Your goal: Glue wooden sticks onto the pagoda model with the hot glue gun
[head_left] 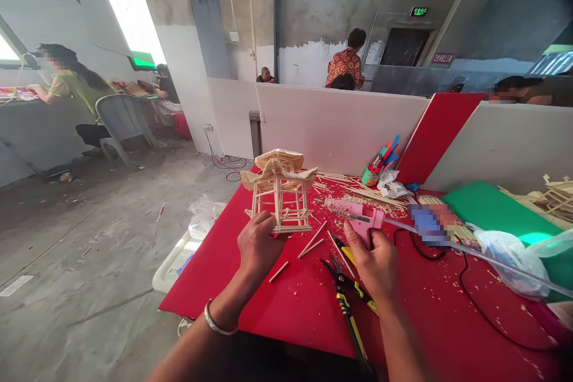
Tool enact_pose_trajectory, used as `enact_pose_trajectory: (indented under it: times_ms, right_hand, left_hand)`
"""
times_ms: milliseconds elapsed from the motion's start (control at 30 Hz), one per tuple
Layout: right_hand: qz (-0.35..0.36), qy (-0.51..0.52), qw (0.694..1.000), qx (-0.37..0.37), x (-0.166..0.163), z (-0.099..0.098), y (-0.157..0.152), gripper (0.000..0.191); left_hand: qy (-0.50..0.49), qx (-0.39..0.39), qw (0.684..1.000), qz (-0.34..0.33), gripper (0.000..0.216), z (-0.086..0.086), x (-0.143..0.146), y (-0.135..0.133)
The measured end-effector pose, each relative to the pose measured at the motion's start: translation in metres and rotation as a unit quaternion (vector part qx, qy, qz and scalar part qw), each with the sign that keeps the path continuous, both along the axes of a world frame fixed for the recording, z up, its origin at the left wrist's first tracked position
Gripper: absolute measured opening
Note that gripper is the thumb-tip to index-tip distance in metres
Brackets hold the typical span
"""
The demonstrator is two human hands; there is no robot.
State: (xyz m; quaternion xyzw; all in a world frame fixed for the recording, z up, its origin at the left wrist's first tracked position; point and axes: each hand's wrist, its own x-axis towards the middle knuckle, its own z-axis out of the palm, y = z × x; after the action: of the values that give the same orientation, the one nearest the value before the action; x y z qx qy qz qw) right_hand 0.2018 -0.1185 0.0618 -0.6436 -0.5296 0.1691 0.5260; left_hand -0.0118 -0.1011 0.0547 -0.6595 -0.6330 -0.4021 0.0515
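My left hand (pixel 259 245) is closed round the base of a small pavilion model (pixel 280 191) built from thin wooden sticks, with a layered, upturned roof. It is held up over the red tabletop (pixel 286 304). My right hand (pixel 376 259) grips a pink hot glue gun (pixel 353 212) by its handle. The nozzle points left towards the model, apart from it, and a long clear glue stick (pixel 483 256) sticks out of the back. Below the hands lie yellow-and-black pliers (pixel 347 286) and several loose wooden sticks (pixel 313 237).
A cup of pens and tools (pixel 371 174) stands by the white partition (pixel 340 125). Wood crumbs and stick bundles litter the table's back. At right are a plastic bag (pixel 505 259), a green board (pixel 505 209) and a black cable (pixel 470 298). Other people sit or stand beyond.
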Motion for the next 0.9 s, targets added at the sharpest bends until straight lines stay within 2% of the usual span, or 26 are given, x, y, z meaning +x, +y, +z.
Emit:
enact_pose_trajectory:
  times_ms: [133,267,433,700,900]
  right_hand:
    - [0.013,0.025,1.0,-0.009,-0.002,0.001,0.002,0.048]
    - [0.039,0.019,0.999,-0.015,-0.009,0.007,0.003,0.047]
    - [0.062,-0.017,0.998,-0.004,-0.017,0.007,0.005,0.046]
    - [0.043,-0.114,0.991,0.059,-0.023,-0.001,0.012,0.044]
    - [0.09,-0.116,0.988,0.04,-0.02,-0.001,0.014,0.044]
  left_hand:
    - [-0.082,-0.005,0.996,-0.035,0.023,0.006,0.001,-0.009]
    - [-0.111,0.007,0.992,-0.06,0.027,0.009,0.0,-0.014]
    - [-0.091,0.019,0.994,-0.049,0.027,0.005,-0.002,-0.015]
    - [-0.067,0.021,0.997,-0.035,0.022,0.001,-0.009,-0.013]
    - [-0.076,0.021,0.996,-0.032,0.025,0.001,-0.01,-0.011]
